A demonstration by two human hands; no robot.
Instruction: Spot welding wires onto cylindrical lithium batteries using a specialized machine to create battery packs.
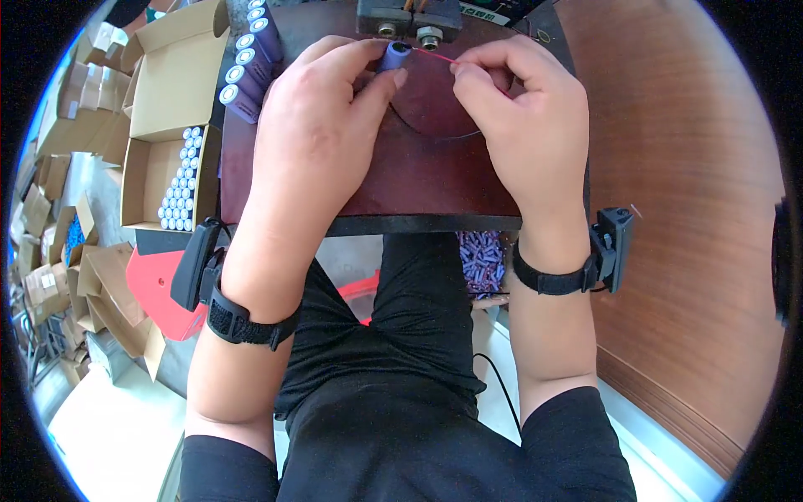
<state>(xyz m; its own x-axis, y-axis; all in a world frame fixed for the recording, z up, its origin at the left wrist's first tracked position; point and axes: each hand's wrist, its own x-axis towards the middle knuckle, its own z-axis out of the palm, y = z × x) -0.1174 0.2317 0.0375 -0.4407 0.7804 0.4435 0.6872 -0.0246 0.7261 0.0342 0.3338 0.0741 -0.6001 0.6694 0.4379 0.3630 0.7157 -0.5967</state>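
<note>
Between the thumb and fingers of my left hand is a purple cylindrical battery cell, its dark end tilted toward me. My right hand pinches a thin red wire, which runs left to the end of the cell. A black wire curves over the dark red tabletop between my hands. Just beyond the cell stands a spot-welder-like machine with two metal fittings on its front. The exact contact at the wire's tip is too small to make out.
A row of purple cells stands beyond my left hand. Left of the table, an open cardboard box holds several upright cells. Below the table edge sits a container of small purple cells. A wooden panel borders the right side.
</note>
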